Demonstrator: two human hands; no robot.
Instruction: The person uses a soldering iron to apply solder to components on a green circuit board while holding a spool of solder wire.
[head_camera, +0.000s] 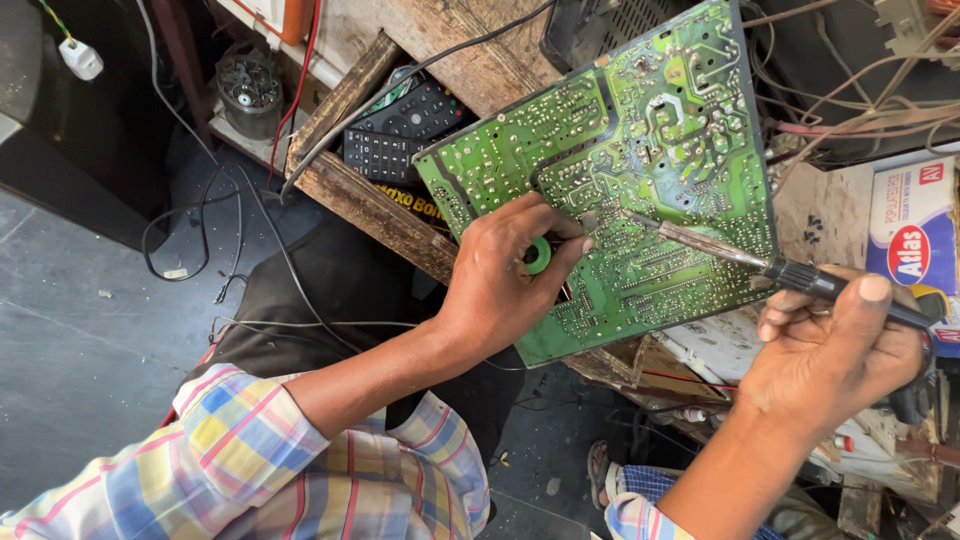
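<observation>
Cluttered and worn, a wooden workbench (380, 215) crosses the view over a grey floor, with one green circuit board (610, 170) lying solder-side up across it; every place below is told from that board.

Nearest, two bare hands work at the board's near edge. One left hand (500, 285), out of a checked sleeve (250, 460), rests on the board's near left part, fingers curled closed around one small green spool (538, 256) pinched against the board. One right hand (835, 350), off the board's near right corner, is wrapped tight about the black handle of one soldering iron (740, 258); its metal shaft slants up-left over the board, and the tip seems to touch the solder side close to the left fingertips.

Open room is scarce: the board overhangs the bench's near edge, and only the floor to its left lies free, crossed by loose black cables (200, 230).

Right of the board sits one cardboard box (915, 235), white, blue and red; its contents cannot be seen. Beyond the board's far left corner, an open wooden compartment (330, 120) holds two black remote controls (400, 135). Farther left stands one round metal part (248, 90). Past the far right edge, tangled wires (860, 90) crowd the bench.
</observation>
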